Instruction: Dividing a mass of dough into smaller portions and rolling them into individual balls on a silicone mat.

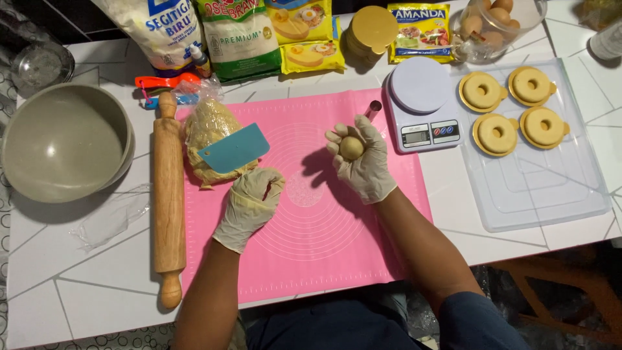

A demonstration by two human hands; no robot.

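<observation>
My right hand (364,163), in a pale glove, is raised palm-up over the pink silicone mat (324,259) and cups a small round dough ball (352,148). My gloved left hand (251,202) hovers over the mat with fingers curled loosely and nothing visible in it. It is just below the lump of yellow dough in clear plastic (208,133), which has a teal plastic scraper (234,148) lying across it. A small metal tube cutter (373,109) lies just beyond my right fingertips.
A wooden rolling pin (168,194) lies left of the mat, next to a grey bowl (65,139). A digital scale (422,104) and a clear tray (551,188) bearing several ring-shaped doughs on gold discs are on the right. Flour bags, packets and a jar of eggs (495,23) line the back.
</observation>
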